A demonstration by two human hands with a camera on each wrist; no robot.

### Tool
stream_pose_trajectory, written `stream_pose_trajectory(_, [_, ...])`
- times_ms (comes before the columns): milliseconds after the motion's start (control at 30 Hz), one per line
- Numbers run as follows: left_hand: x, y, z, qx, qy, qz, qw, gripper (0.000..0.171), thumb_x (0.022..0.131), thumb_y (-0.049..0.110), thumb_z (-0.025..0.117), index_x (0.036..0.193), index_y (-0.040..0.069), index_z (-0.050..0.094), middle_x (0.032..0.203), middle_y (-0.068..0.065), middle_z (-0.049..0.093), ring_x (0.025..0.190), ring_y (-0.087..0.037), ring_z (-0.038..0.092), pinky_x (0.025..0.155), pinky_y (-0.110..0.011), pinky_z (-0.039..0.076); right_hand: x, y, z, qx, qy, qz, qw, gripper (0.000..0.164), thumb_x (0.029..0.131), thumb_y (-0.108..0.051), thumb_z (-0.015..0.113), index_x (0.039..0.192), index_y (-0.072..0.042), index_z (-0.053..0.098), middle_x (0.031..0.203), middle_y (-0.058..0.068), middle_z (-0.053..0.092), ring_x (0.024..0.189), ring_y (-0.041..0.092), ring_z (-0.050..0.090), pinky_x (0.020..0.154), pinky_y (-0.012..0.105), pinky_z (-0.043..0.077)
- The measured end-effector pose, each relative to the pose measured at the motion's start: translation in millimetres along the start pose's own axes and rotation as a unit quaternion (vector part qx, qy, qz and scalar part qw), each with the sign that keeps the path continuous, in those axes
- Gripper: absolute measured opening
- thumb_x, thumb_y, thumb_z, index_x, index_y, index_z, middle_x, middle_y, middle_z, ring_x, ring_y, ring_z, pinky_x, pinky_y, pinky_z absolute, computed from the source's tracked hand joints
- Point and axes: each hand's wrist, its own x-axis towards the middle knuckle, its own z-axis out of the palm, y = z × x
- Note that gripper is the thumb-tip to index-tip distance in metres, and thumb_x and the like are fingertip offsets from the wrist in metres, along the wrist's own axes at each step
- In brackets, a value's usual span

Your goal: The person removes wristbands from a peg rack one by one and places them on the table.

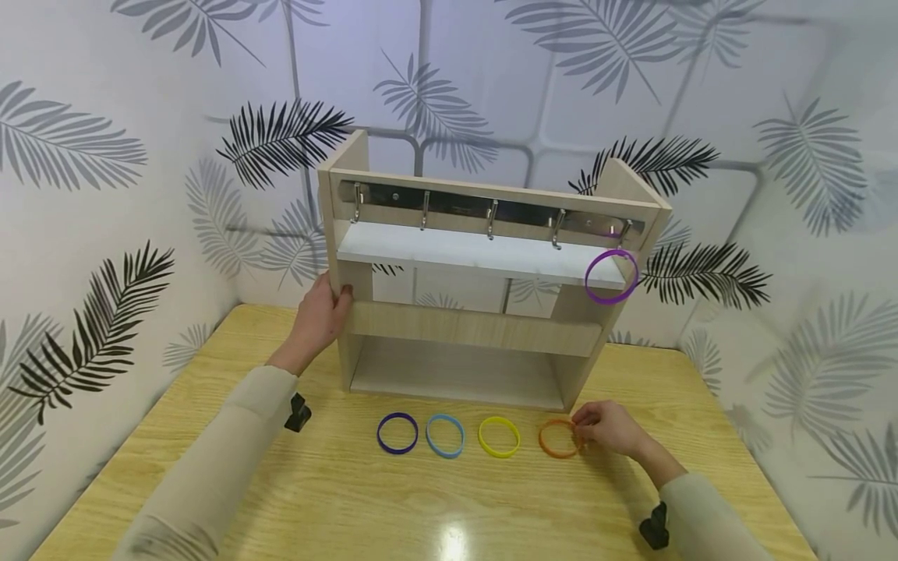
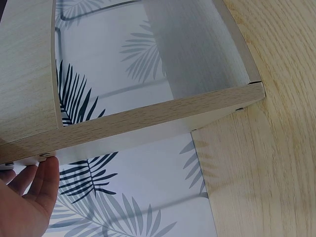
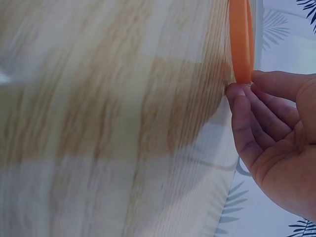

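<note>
In the head view, an orange wristband point(image 1: 559, 455) is at the front right of the wooden shelf unit point(image 1: 463, 327). My right hand point(image 1: 609, 427) pinches its right edge between thumb and fingers, just over the table; the orange wristband point(image 3: 240, 44) also shows in the right wrist view. My left hand point(image 1: 321, 318) holds the left side panel of the unit, fingers on its outer face. A purple wristband point(image 1: 587, 287) hangs from the rightmost hook on the metal hook rail point(image 1: 456, 204). The other hooks carry nothing.
Left of the orange one, a yellow wristband point(image 1: 499, 455), a light blue wristband point(image 1: 445, 455) and a dark purple wristband point(image 1: 397, 451) lie in a row on the table point(image 1: 351, 499), before the unit. Leaf-patterned walls point(image 1: 449, 70) stand behind and at both sides.
</note>
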Motion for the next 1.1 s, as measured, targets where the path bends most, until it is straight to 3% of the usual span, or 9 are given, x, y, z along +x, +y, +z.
stream_pose_trajectory(300, [0.3,-0.6,-0.2,0.001,0.001,0.003,1.0000,0.051,0.099,0.023,0.038,0.138,-0.010,0.034,0.128,-0.030,0.045,0.107,-0.044,0.052,0.086,-0.056,0.044,-1,-2,-8,-0.020,0.012,0.004,1.000,0.014,0.086,-0.003,0.063,0.097,0.004,0.066,0.086,0.009,0.067,0.075,0.021,0.063,0.060,0.029,0.051])
stream_pose_trajectory(467, [0.0,-0.7,-0.2,-0.002,0.001,0.003,1.0000,0.051,0.099,0.024,0.038,0.138,-0.010,0.034,0.128,-0.030,0.045,0.106,-0.044,0.052,0.085,-0.055,0.045,-3,-12,-18,0.000,0.023,0.000,1.000,0.017,0.088,-0.004,0.062,0.101,0.007,0.064,0.088,0.014,0.068,0.073,0.025,0.064,0.061,0.036,0.053])
stream_pose_trajectory(667, [-0.1,0.1,-1.2,-0.004,-0.001,0.000,1.0000,0.051,0.099,0.024,0.038,0.138,-0.009,0.034,0.127,-0.030,0.045,0.104,-0.043,0.053,0.083,-0.055,0.046,-2,-22,-31,0.008,0.046,-0.024,0.999,0.018,0.089,-0.004,0.061,0.101,0.009,0.063,0.089,0.022,0.068,0.075,0.027,0.066,0.061,0.033,0.053])
stream_pose_trajectory(767, [-0.1,-0.3,-1.4,-0.003,-0.001,-0.005,1.0000,0.051,0.099,0.025,0.038,0.137,-0.009,0.035,0.125,-0.029,0.046,0.102,-0.043,0.054,0.082,-0.054,0.046,-4,-32,-37,0.007,0.053,-0.027,0.998,0.017,0.090,-0.006,0.061,0.102,0.007,0.064,0.087,0.018,0.068,0.076,0.032,0.065,0.062,0.033,0.053])
stream_pose_trajectory(933, [-0.1,0.0,-1.4,-0.004,-0.001,-0.003,1.0000,0.051,0.099,0.024,0.038,0.137,-0.010,0.034,0.125,-0.029,0.046,0.103,-0.043,0.053,0.083,-0.055,0.046,-6,-48,-48,-0.005,0.079,-0.031,0.996,0.018,0.092,-0.012,0.061,0.101,0.004,0.065,0.083,0.007,0.068,0.073,0.021,0.064,0.062,0.029,0.053])
stream_pose_trajectory(1100, [-0.3,0.1,-0.8,-0.003,0.001,0.002,1.0000,0.051,0.099,0.023,0.038,0.137,-0.010,0.034,0.126,-0.030,0.045,0.105,-0.043,0.053,0.084,-0.055,0.045,-9,-61,-58,-0.004,0.095,-0.026,0.995,0.021,0.094,-0.017,0.060,0.101,0.002,0.066,0.085,0.007,0.068,0.074,0.015,0.064,0.064,0.029,0.053])
